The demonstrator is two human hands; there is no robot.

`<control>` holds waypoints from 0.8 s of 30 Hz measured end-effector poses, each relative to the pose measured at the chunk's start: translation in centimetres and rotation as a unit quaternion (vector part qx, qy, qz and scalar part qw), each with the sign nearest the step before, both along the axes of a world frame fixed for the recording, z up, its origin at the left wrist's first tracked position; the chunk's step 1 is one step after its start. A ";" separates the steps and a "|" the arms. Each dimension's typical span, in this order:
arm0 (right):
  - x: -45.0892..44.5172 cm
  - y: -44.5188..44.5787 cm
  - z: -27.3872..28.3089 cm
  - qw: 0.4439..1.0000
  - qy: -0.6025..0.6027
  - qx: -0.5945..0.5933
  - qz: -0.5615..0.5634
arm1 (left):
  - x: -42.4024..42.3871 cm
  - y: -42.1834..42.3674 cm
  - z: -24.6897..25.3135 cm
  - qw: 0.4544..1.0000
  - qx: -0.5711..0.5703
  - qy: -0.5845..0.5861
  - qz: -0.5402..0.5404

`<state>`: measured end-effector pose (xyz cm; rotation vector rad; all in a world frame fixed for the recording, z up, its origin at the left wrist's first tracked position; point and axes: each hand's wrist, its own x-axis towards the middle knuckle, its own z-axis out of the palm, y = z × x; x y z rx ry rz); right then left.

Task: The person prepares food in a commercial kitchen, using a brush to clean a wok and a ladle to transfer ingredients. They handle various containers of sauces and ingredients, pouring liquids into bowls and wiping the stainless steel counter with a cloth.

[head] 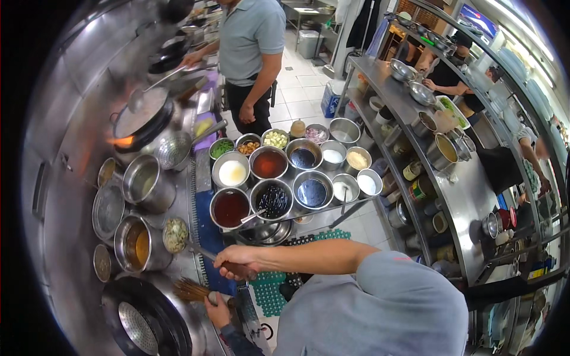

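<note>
My right hand (236, 262) grips the brown handle of a metal ladle (202, 250). Its bowl holds a pale, chunky food mixture (175, 235) beside a steel pot of amber liquid (141, 249). Below it, my left hand (218, 310) is closed around the pale handle of a bamboo wok brush (193, 289), whose bristles point left over the metal stove top. Left of the brush sits a black wok (171, 322), with a perforated metal strainer (137, 327) in it. A second steel pot (144, 180) stands farther along the stove.
A steel stand bears several bowls of sauces (269, 163) and seasonings (231, 172). Flame (121, 141) rises beside a steaming wok (147, 109), where a co-worker (251, 44) holds a ladle. A perforated skimmer (173, 150) lies nearby. Steel shelving (458, 213) runs along the right.
</note>
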<state>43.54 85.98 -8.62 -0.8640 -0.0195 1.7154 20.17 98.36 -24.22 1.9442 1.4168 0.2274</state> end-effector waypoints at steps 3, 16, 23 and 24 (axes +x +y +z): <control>-0.9 -0.3 1.2 1.000 0.011 -0.013 0.005 | -2.0 -0.9 -0.7 1.000 -0.006 -0.022 0.016; 2.0 -15.5 7.7 0.984 0.114 0.128 -0.048 | 1.5 -19.4 5.4 0.975 -0.030 -0.131 -0.179; 9.1 -35.4 10.5 0.969 0.085 0.179 -0.149 | 17.8 -37.2 7.9 0.839 -0.081 -0.073 -0.533; 10.1 -38.3 10.7 0.960 0.076 0.212 -0.169 | 19.3 -39.2 6.9 0.812 -0.050 -0.131 -0.566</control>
